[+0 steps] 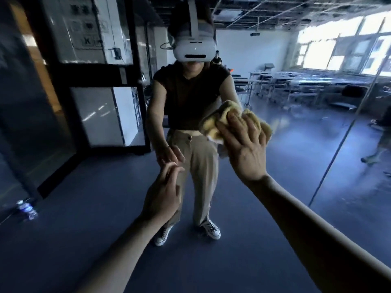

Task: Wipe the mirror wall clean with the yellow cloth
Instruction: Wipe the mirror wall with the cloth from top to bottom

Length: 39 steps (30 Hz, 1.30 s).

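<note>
Right hand (245,149) is laid flat on the yellow cloth (213,125), fingers spread and nearly straight, nothing gripped; the cloth is pinned against the mirror wall (296,157) by palm pressure. Cloth is bunched, not folded, so only part of it is judged to be in contact with the glass. Spread fingers are probably used to cover more cloth and keep it from slipping as it is dragged. Left hand (163,197) is seen below and left of the cloth, fingers loosely extended, nothing held; its fingertips meet their own reflection, so contact with the glass is taken as given, likely for bracing. Task is judged mid-wipe; the share of mirror already cleaned cannot be told, as no streaks or dirt are resolved.

A white headset (193,49) is reflected above and left of the cloth. A panel seam (342,140) is seen right of the cloth. A plastic bottle (26,209) is stood on the floor far lower left of the cloth; whether it is real or reflected cannot be told.

Writing: bottle label blurred, unreadable. No logo is readable on the headset. Posted sheets (88,26), up and left of the cloth, carry marks too blurred to be read. No brand is seen on the cloth
</note>
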Each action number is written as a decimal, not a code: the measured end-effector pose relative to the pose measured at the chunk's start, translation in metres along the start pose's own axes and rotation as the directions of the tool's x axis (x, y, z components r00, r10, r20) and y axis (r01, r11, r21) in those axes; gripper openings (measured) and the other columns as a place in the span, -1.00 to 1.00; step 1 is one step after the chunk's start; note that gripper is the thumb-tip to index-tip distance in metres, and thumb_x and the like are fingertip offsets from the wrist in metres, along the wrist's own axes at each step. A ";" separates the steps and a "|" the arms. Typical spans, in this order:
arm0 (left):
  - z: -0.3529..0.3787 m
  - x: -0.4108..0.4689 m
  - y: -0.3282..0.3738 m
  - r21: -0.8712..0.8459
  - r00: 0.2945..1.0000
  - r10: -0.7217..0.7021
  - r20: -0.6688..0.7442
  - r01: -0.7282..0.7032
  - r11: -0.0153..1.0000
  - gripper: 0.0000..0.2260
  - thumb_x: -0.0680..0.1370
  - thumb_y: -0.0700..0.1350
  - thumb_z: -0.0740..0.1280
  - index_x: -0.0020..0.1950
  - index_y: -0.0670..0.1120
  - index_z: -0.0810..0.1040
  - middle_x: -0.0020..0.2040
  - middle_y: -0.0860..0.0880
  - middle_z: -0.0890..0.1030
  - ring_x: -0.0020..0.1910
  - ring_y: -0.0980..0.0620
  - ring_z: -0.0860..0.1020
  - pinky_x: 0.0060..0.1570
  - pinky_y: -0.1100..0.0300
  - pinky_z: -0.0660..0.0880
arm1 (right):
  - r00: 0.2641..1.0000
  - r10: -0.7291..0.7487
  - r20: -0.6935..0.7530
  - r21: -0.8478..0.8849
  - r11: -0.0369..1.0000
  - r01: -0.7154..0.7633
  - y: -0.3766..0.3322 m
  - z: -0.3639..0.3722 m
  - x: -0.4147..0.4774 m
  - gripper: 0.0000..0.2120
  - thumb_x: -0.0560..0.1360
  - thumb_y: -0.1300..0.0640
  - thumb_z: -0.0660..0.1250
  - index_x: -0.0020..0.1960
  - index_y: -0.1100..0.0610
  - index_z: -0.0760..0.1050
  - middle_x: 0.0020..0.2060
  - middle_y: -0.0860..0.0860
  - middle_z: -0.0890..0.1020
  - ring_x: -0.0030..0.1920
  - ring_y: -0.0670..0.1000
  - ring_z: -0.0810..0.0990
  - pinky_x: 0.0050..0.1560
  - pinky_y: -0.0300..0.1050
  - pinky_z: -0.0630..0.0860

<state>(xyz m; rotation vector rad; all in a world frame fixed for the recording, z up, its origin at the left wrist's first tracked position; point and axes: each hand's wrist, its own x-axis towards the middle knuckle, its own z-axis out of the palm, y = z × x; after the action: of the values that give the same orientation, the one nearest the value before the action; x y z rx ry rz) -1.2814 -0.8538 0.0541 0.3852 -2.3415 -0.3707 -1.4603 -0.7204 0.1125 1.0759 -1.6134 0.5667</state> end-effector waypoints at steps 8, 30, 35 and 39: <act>0.022 -0.020 -0.002 -0.028 0.998 0.061 0.007 -0.060 0.998 -0.63 0.36 -0.34 0.22 0.14 -0.14 0.46 0.22 -0.05 0.42 0.06 -0.09 0.54 -0.21 0.27 0.45 | 0.990 0.034 0.137 0.053 0.998 -0.042 -0.022 0.021 -0.087 -0.59 0.52 0.10 0.14 0.36 -0.03 0.30 0.36 -0.05 0.31 0.36 0.14 0.27 0.21 0.13 0.24; -0.033 0.024 0.026 -0.213 0.958 0.279 -0.062 -0.286 0.934 -0.62 0.44 -0.32 0.36 0.26 -0.20 0.52 0.22 -0.07 0.52 0.21 0.23 0.38 0.27 0.46 0.24 | 0.972 -0.014 0.235 0.540 0.833 -0.119 -0.059 -0.034 -0.035 -0.61 0.49 0.14 0.32 0.26 0.31 0.47 0.35 0.15 0.38 0.35 0.07 0.37 0.38 -0.20 0.28; -0.043 0.068 0.023 -0.018 0.797 0.561 -0.224 -0.579 0.815 -0.75 0.48 -0.20 0.20 0.08 -0.05 0.59 0.07 -0.01 0.55 0.08 0.02 0.49 0.17 0.16 0.41 | 0.985 0.010 0.170 0.401 0.913 -0.078 -0.036 -0.017 -0.024 -0.63 0.63 0.22 0.08 0.44 0.15 0.29 0.40 0.12 0.36 0.42 0.03 0.28 0.37 0.02 0.30; -0.032 0.087 0.017 0.138 0.646 0.716 -0.263 -0.710 0.691 -0.78 0.50 -0.17 0.21 -0.12 -0.19 0.65 0.03 -0.07 0.57 0.08 0.04 0.41 0.16 0.29 0.33 | 0.985 -0.163 -0.046 0.206 0.964 0.169 -0.027 -0.009 -0.010 -0.67 0.68 0.19 0.00 0.35 0.16 0.41 0.33 0.09 0.46 0.38 0.08 0.36 0.35 -0.10 0.29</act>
<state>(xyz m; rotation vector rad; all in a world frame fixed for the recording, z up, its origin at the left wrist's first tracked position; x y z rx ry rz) -1.3222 -0.8763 0.1365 -0.4700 -1.9927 0.1057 -1.4323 -0.7223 0.1018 1.3395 -1.4442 0.6464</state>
